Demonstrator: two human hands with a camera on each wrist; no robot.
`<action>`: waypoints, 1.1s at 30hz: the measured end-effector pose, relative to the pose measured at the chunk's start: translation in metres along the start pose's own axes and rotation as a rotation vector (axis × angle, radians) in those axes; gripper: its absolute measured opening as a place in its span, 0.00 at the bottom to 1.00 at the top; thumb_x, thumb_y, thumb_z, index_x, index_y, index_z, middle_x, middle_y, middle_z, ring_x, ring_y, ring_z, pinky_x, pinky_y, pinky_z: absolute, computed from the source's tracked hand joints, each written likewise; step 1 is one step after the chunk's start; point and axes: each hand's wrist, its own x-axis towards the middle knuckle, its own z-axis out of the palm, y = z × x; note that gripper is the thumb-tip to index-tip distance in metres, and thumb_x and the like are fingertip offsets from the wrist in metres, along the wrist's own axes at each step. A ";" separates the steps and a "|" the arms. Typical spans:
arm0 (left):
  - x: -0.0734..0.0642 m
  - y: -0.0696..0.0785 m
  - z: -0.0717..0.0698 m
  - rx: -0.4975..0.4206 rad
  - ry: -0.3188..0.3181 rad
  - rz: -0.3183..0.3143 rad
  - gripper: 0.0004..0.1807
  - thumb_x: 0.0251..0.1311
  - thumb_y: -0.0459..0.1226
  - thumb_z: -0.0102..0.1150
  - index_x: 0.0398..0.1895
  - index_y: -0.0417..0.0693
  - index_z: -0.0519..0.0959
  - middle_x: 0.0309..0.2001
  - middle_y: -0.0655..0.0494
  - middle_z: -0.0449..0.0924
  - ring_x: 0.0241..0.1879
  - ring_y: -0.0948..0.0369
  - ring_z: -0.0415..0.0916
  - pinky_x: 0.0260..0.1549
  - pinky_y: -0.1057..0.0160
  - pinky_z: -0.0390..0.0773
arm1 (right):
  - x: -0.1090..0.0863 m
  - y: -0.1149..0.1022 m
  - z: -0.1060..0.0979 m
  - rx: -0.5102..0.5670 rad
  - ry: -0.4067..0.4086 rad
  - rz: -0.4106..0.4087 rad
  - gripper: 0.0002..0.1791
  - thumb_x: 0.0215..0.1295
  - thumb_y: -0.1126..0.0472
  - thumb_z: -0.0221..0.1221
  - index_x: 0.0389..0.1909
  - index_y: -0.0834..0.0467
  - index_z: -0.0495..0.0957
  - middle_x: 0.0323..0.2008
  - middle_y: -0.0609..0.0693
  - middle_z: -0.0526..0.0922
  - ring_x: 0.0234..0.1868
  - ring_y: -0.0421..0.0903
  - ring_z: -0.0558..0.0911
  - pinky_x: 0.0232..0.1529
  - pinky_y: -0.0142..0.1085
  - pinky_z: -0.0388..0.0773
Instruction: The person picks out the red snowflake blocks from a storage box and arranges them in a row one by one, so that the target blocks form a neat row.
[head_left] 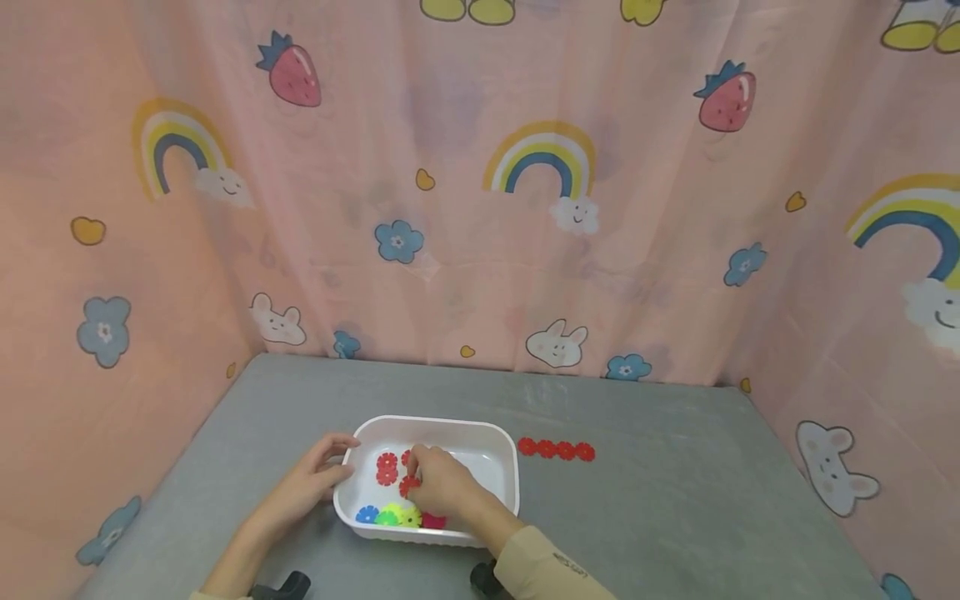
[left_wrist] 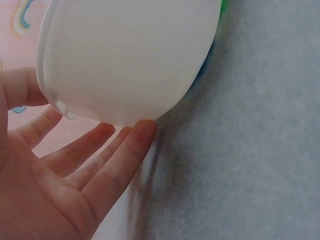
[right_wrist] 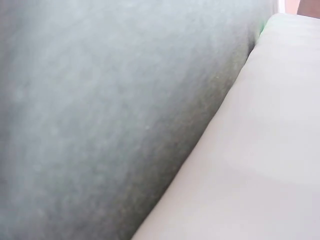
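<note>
A white plastic basin [head_left: 495,479] stands on the grey table, holding flower-shaped plastic discs. My left hand [head_left: 303,483] grips its left end; in the left wrist view, the fingertips [left_wrist: 145,131] touch the outer wall and one digit reaches the rim. Inside the basin, my right hand [head_left: 446,483] pinches a red flower disc [head_left: 408,485] and partly hides another. Two red discs [head_left: 386,468] lie to its left. Along the near wall are a blue disc [head_left: 367,514], yellow and green discs [head_left: 397,515] and dark pink discs [head_left: 432,521]. The right wrist view shows no hand clearly.
A straight row of several red discs [head_left: 556,449] lies on the table right of the basin. Pink patterned cloth [head_left: 465,283] surrounds the grey table [head_left: 675,500]. Dark wrist gear [head_left: 283,587] shows at the near edge.
</note>
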 end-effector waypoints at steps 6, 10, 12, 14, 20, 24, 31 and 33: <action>0.000 0.001 0.000 0.014 0.002 0.004 0.20 0.71 0.38 0.57 0.64 0.47 0.70 0.70 0.36 0.65 0.60 0.43 0.74 0.49 0.47 0.82 | -0.005 0.003 -0.006 0.089 -0.005 -0.009 0.14 0.59 0.69 0.68 0.38 0.52 0.73 0.27 0.46 0.75 0.26 0.44 0.76 0.24 0.32 0.75; -0.001 0.001 0.001 0.016 0.003 -0.003 0.20 0.71 0.38 0.58 0.64 0.47 0.70 0.69 0.36 0.65 0.60 0.43 0.74 0.48 0.47 0.83 | -0.009 0.005 -0.012 0.096 0.004 -0.014 0.13 0.61 0.68 0.67 0.38 0.52 0.74 0.27 0.47 0.75 0.25 0.44 0.76 0.23 0.32 0.73; 0.000 0.001 0.002 0.012 0.003 -0.004 0.20 0.71 0.37 0.58 0.64 0.47 0.70 0.69 0.36 0.65 0.59 0.44 0.75 0.48 0.48 0.83 | -0.012 0.006 -0.016 0.098 0.014 -0.022 0.12 0.62 0.67 0.67 0.39 0.52 0.74 0.27 0.46 0.75 0.25 0.44 0.75 0.24 0.32 0.73; 0.000 0.001 0.002 0.009 0.005 -0.004 0.20 0.71 0.37 0.57 0.64 0.47 0.70 0.69 0.36 0.65 0.59 0.44 0.75 0.47 0.49 0.83 | -0.016 0.007 -0.021 0.094 0.026 -0.036 0.12 0.63 0.66 0.67 0.39 0.51 0.74 0.27 0.46 0.75 0.25 0.43 0.75 0.25 0.32 0.74; -0.001 0.000 0.001 0.015 0.003 -0.001 0.21 0.71 0.37 0.57 0.64 0.46 0.70 0.69 0.37 0.64 0.59 0.44 0.74 0.49 0.48 0.83 | -0.028 0.007 -0.038 0.076 0.055 -0.093 0.11 0.65 0.65 0.66 0.41 0.50 0.74 0.27 0.45 0.76 0.26 0.41 0.75 0.27 0.31 0.74; 0.000 -0.002 0.001 0.022 0.001 -0.002 0.21 0.71 0.38 0.58 0.64 0.46 0.70 0.69 0.36 0.64 0.60 0.43 0.74 0.49 0.48 0.83 | -0.036 0.009 -0.051 0.088 0.077 -0.116 0.11 0.66 0.65 0.66 0.41 0.51 0.74 0.28 0.46 0.76 0.28 0.42 0.75 0.27 0.31 0.75; 0.002 -0.004 0.000 0.000 -0.011 -0.001 0.21 0.71 0.38 0.57 0.65 0.46 0.69 0.69 0.37 0.64 0.59 0.44 0.74 0.49 0.48 0.83 | -0.045 0.017 -0.070 0.099 0.159 -0.167 0.10 0.66 0.63 0.66 0.41 0.52 0.74 0.28 0.44 0.75 0.30 0.42 0.76 0.29 0.31 0.77; 0.002 -0.004 0.000 0.000 -0.013 -0.003 0.21 0.71 0.38 0.57 0.65 0.46 0.69 0.69 0.37 0.65 0.59 0.45 0.74 0.49 0.48 0.82 | -0.049 0.020 -0.076 0.104 0.180 -0.170 0.10 0.66 0.64 0.66 0.41 0.52 0.74 0.28 0.44 0.75 0.30 0.42 0.76 0.29 0.31 0.77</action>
